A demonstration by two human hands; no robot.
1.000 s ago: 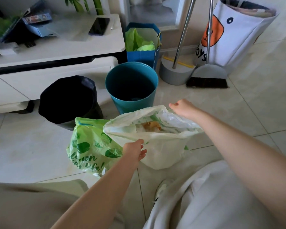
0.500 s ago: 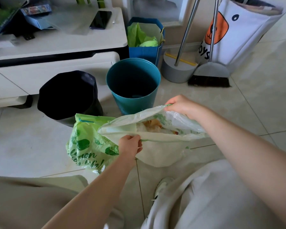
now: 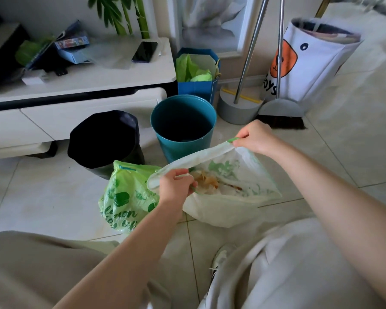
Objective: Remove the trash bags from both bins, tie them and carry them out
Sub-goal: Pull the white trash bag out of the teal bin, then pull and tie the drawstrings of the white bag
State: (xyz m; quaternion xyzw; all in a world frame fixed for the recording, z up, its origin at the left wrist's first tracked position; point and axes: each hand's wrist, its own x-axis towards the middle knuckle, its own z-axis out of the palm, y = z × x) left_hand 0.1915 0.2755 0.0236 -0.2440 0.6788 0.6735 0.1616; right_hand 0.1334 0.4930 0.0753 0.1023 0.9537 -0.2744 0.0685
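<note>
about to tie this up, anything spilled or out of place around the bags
Nothing has spilled. The white trash bag is still open, its rim stretched between the left hand and right hand, with food scraps showing inside. The green bag slumps against it on the floor.

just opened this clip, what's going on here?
A person crouched on the tiled floor is closing a white trash bag. The left hand grips the near rim and the right hand pinches the green drawstring at the far rim, stretching the mouth; it isn't tied yet and food waste shows inside. A green printed bag sits beside it. The teal bin has no liner; the black bin has a black one.
</note>
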